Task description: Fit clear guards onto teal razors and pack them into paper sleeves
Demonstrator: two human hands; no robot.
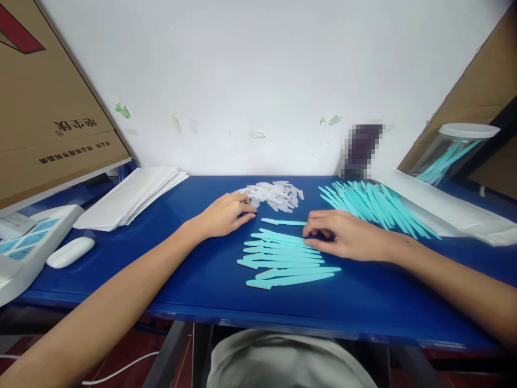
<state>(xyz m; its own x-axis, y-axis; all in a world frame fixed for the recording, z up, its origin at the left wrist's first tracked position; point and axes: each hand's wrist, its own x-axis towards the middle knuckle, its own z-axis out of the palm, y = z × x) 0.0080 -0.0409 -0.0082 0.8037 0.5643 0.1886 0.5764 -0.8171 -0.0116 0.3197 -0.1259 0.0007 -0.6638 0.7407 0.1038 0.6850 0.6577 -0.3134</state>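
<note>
My right hand pinches the handle end of a turquoise eyebrow razor, its blade end pointing left, just above the table. Below it lies a loose row of several turquoise eyebrow razors, blade ends to the left. My left hand rests at the left edge of a pile of small translucent blade caps. Its fingers are curled in towards the thumb by the nearest caps; whether one is between them is hidden. A bigger heap of turquoise razors lies behind my right hand.
On the blue table, a stack of white paper lies at the left, near a white oval case and a white tray. At the right are a clear jar holding razors and a white sheet. Cardboard flanks the table.
</note>
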